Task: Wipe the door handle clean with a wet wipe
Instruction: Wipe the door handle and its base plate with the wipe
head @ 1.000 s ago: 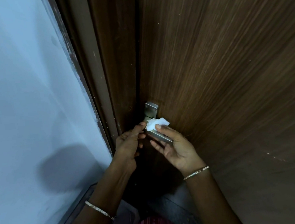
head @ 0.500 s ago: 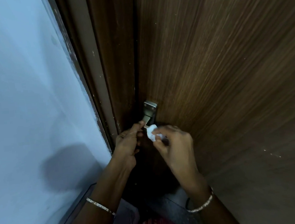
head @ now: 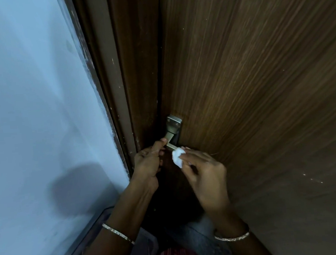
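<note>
Handle surround: the door handle sits close to the door frame, which crowds it at 9 o'clock.
Lever: the left hand touches it from 8 o'clock; the right hand, pinching the wet wipe, covers it from 4 o'clock.
Open side: bare door face lies at 12 through 3 o'clock.
Left edge: the wall closes off everything past the frame.
Below: both forearms fill 5 to 7 o'clock.
</note>
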{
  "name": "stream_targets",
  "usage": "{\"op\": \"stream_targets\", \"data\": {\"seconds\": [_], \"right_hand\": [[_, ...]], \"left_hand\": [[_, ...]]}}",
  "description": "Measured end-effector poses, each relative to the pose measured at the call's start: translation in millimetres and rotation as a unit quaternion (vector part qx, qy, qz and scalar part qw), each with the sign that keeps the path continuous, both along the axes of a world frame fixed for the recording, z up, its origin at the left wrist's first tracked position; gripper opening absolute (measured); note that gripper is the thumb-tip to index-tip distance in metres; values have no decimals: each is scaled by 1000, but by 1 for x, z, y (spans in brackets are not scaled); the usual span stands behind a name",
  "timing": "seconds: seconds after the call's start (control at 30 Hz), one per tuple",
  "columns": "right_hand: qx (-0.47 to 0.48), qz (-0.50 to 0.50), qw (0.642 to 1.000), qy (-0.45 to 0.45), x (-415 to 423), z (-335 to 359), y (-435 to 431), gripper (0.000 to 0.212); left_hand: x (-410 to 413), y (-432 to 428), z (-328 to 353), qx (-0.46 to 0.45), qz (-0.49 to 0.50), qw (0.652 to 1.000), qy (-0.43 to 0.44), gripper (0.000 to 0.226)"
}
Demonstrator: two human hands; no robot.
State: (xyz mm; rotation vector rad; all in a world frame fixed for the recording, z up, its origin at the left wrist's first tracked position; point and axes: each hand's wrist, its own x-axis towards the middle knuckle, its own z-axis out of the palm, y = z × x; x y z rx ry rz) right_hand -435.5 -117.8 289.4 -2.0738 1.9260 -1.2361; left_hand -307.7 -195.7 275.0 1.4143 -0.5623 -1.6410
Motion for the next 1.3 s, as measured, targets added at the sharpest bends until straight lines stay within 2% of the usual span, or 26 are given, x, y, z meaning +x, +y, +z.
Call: {"op": "stream_targets", "data": {"seconds": [0.17, 0.27, 0.37, 0.43, 0.5, 0.63, 0.7, 0.8, 0.9, 1.03, 1.17, 1.23, 1.3], "right_hand": [[-49, -64, 996, -35, -14, -12, 21, 28], [-36, -102, 986, -130, -2, -14, 13, 24], [-12, -139, 956, -257, 7, -17, 12, 22], [2, -147, 916, -373, 7, -21, 14, 23], [21, -129, 855, -503, 3, -21, 14, 19], [80, -74, 678, -727, -7, -16, 13, 12], [108, -45, 602, -790, -9, -16, 14, 13], [115, -18, 532, -839, -8, -22, 13, 21], [108, -1, 497, -861, -5, -30, 12, 31], [105, 5, 497, -861, -3, -35, 10, 30], [133, -23, 468, -873, -4, -28, 10, 30], [146, -36, 445, -883, -3, -20, 4, 28], [158, -41, 403, -900, 3, -14, -3, 30]], "left_hand": [[2, 0, -4, -4, -1, 1000, -24, 31], [2, -1, -4, -2, 3, 1000, -27, 32], [1, -2, -5, -4, 8, 1000, -29, 31], [1, -2, -5, -5, 9, 1000, -30, 32], [1, -1, -3, -5, 8, 999, -34, 34], [-1, 0, 1, 0, 6, 999, -37, 32], [0, 1, 2, 5, 6, 999, -37, 34], [1, 0, 0, 1, 2, 999, -45, 37], [1, 0, -1, 0, 6, 999, -49, 41], [2, 0, -3, 1, 4, 998, -55, 37], [3, 2, -3, -1, 1, 999, -39, 51], [3, 4, 0, -3, -1, 999, -36, 55], [2, 7, 2, -3, -4, 999, -49, 53]]}}
